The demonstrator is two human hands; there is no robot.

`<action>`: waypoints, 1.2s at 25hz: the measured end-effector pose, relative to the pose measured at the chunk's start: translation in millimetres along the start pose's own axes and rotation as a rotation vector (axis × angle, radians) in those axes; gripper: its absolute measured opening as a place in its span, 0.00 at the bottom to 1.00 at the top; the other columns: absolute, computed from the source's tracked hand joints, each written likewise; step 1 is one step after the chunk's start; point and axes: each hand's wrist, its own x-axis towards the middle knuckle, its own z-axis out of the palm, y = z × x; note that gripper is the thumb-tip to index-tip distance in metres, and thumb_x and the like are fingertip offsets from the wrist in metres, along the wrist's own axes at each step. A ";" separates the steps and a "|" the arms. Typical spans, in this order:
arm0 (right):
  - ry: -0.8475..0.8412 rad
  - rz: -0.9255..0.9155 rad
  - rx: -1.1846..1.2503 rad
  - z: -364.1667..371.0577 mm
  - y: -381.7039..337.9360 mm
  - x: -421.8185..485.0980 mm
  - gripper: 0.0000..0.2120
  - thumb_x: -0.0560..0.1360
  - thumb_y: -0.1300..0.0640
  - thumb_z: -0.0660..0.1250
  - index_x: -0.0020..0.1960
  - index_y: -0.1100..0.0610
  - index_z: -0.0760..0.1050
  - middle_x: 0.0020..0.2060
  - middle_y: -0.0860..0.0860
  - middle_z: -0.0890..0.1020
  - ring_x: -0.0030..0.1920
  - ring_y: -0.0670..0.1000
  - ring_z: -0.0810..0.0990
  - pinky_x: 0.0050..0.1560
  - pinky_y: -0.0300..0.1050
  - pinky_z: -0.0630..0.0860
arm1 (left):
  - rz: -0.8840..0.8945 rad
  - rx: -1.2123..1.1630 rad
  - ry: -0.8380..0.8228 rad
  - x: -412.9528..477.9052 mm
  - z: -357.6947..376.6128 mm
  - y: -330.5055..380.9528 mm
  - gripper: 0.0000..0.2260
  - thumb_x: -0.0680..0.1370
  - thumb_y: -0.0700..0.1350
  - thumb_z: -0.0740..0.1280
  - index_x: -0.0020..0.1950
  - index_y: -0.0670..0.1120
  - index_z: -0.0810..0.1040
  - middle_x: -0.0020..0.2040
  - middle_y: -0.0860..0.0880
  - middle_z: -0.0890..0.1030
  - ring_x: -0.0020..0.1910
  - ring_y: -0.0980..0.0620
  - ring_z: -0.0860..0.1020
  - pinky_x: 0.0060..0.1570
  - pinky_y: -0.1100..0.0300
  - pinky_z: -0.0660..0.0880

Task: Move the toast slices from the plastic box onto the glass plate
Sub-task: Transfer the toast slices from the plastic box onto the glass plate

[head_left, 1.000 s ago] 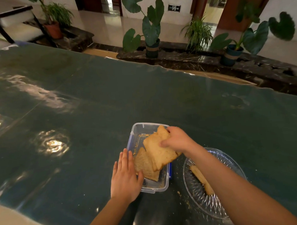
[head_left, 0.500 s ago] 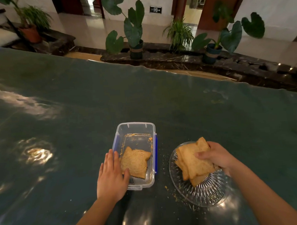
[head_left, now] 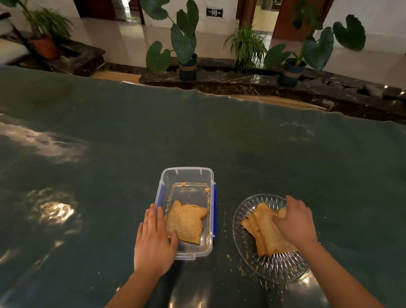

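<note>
head | left hand (head_left: 154, 242) flat, fingers spread, against box (head_left: 186, 175) near-left corner | one toast (head_left: 186, 222) in box | right hand (head_left: 295, 222) grasping toast stack (head_left: 266, 235) on plate (head_left: 277, 269) | both near desk (head_left: 219, 134) near edge

I see the plastic box (head_left: 186, 177) on the table (head_left: 104, 146), with the glass plate (head_left: 279, 269) just to its right and a little nearer me. One toast slice (head_left: 186, 222) lies in the near half of the box. A stack of slices (head_left: 263, 230) lies on the plate. My left hand (head_left: 153, 242) rests against the box's near left corner; my right hand (head_left: 295, 222) lies on the stack. Potted plants (head_left: 185, 42) stand beyond the table's far edge.
</note>
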 end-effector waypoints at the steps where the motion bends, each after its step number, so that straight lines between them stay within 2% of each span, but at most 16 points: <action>1: 0.057 -0.062 0.046 0.6 -13.3 -3.3 0.27 0.72 0.53 0.71 0.69 0.58 0.70 0.64 0.57 0.76 0.64 0.59 0.72 0.63 0.54 0.70 | 0.002 -0.001 0.001 -0.7 0.3 0.2 0.34 0.80 0.60 0.48 0.80 0.44 0.44 0.82 0.44 0.46 0.80 0.47 0.47 0.78 0.48 0.52; 3: 0.097 -0.222 0.169 4.3 -53.7 -11.7 0.23 0.72 0.53 0.71 0.66 0.51 0.73 0.60 0.50 0.79 0.62 0.53 0.74 0.61 0.51 0.72 | 0.004 -0.008 0.002 -0.9 0.2 0.7 0.34 0.79 0.60 0.48 0.80 0.44 0.44 0.82 0.44 0.46 0.80 0.47 0.47 0.78 0.48 0.51; 6: 0.024 -0.508 0.171 22.6 -120.4 -21.5 0.19 0.73 0.52 0.70 0.63 0.48 0.74 0.53 0.45 0.80 0.56 0.46 0.76 0.56 0.45 0.76 | 0.006 -0.015 0.002 -1.4 -2.2 1.9 0.34 0.79 0.59 0.49 0.80 0.43 0.45 0.82 0.44 0.47 0.80 0.46 0.47 0.78 0.48 0.50; 8: -0.077 -0.644 0.091 38.7 -157.7 -20.0 0.19 0.74 0.55 0.68 0.64 0.51 0.74 0.55 0.48 0.80 0.57 0.50 0.77 0.55 0.47 0.76 | 0.003 -0.012 0.002 -1.3 -3.4 3.1 0.34 0.80 0.58 0.49 0.80 0.43 0.45 0.82 0.43 0.46 0.80 0.46 0.47 0.78 0.49 0.49; 11: -0.242 -0.741 -0.217 63.2 -198.6 -14.7 0.17 0.73 0.57 0.68 0.60 0.59 0.74 0.56 0.56 0.78 0.58 0.58 0.77 0.54 0.52 0.77 | 0.003 -0.011 0.005 -3.2 -5.8 4.2 0.33 0.80 0.57 0.51 0.80 0.42 0.45 0.82 0.43 0.46 0.80 0.46 0.47 0.78 0.49 0.48; 14: -0.399 -0.667 -0.453 85.5 -217.7 -10.5 0.27 0.69 0.51 0.74 0.63 0.60 0.71 0.59 0.58 0.76 0.59 0.61 0.76 0.55 0.54 0.76 | -0.003 0.009 -0.003 -2.3 -4.5 2.7 0.33 0.80 0.57 0.50 0.80 0.42 0.43 0.82 0.43 0.45 0.80 0.47 0.46 0.79 0.50 0.47; 17: -0.377 -0.581 -0.589 98.6 -215.1 -7.8 0.35 0.67 0.49 0.75 0.68 0.61 0.67 0.63 0.59 0.73 0.62 0.61 0.73 0.59 0.56 0.74 | 0.008 0.024 0.000 -2.6 -4.1 5.7 0.34 0.79 0.58 0.47 0.80 0.43 0.42 0.82 0.44 0.43 0.80 0.47 0.44 0.78 0.51 0.45; 20: -0.284 -0.596 -0.610 105.4 -214.0 -6.2 0.28 0.68 0.50 0.75 0.63 0.59 0.72 0.59 0.59 0.78 0.60 0.61 0.76 0.60 0.55 0.72 | 0.008 0.021 0.001 -1.6 -2.0 5.5 0.34 0.78 0.59 0.44 0.80 0.44 0.42 0.81 0.44 0.43 0.80 0.48 0.43 0.78 0.51 0.45; 24: -0.307 -0.629 -0.476 100.3 -212.8 -10.6 0.08 0.73 0.59 0.69 0.52 0.59 0.79 0.49 0.57 0.82 0.50 0.58 0.82 0.48 0.51 0.77 | 0.016 0.012 0.019 -2.5 -1.1 5.3 0.34 0.78 0.59 0.42 0.80 0.44 0.44 0.81 0.44 0.45 0.80 0.47 0.45 0.78 0.50 0.46; 27: -0.336 -0.586 -0.342 87.7 -211.8 -13.6 0.07 0.74 0.63 0.65 0.52 0.60 0.77 0.49 0.58 0.82 0.50 0.59 0.82 0.44 0.50 0.76 | 0.015 -0.004 0.024 -2.0 -2.7 7.3 0.34 0.78 0.59 0.43 0.80 0.44 0.45 0.82 0.44 0.46 0.80 0.47 0.46 0.78 0.50 0.46; 30: -0.304 -0.497 -0.103 62.5 -202.7 -17.0 0.09 0.74 0.61 0.65 0.53 0.57 0.76 0.50 0.57 0.83 0.50 0.59 0.81 0.45 0.49 0.75 | 0.010 -0.026 0.022 -1.6 -5.1 7.5 0.32 0.80 0.57 0.48 0.80 0.44 0.46 0.82 0.44 0.46 0.80 0.47 0.46 0.78 0.50 0.47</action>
